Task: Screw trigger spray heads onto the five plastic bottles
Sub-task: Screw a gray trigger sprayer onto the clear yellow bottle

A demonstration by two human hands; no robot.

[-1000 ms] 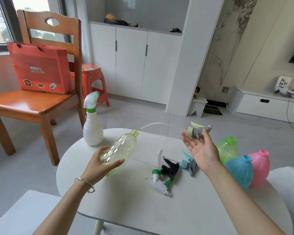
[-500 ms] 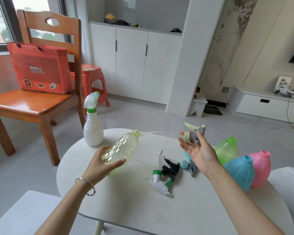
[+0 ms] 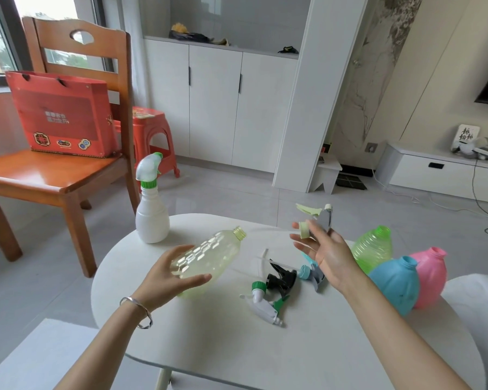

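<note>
Bottles: five are showing; one is wearing a head and four are waiting with open necks.
Done: white bottle is standing at the far left of the table, with a white head sitting on its neck; I am counting this one as finished.
In hand: left hand is wrapping fingers and thumb round the base of the clear bottle, holding it tilted with the neck pointing far and right.
Head coming: right hand, palm up, is holding the grey head at its fingertips with the other fingers spreading wide; the head is hovering just right of the clear bottle's neck, apart from it.
Tube: the grey head's dip tube is probably trailing toward the neck, but blur is hiding it.
Waiting bottles: green bottle, blue bottle and pink bottle are resting together at the right edge.
Waiting heads: black head, green-white head and teal head are lying loose mid-table, between the clear bottle and that cluster.
Remaining: one of five is looking complete; the second pair is lining up, not yet threading; three bottles and three heads are waiting after it.
</note>
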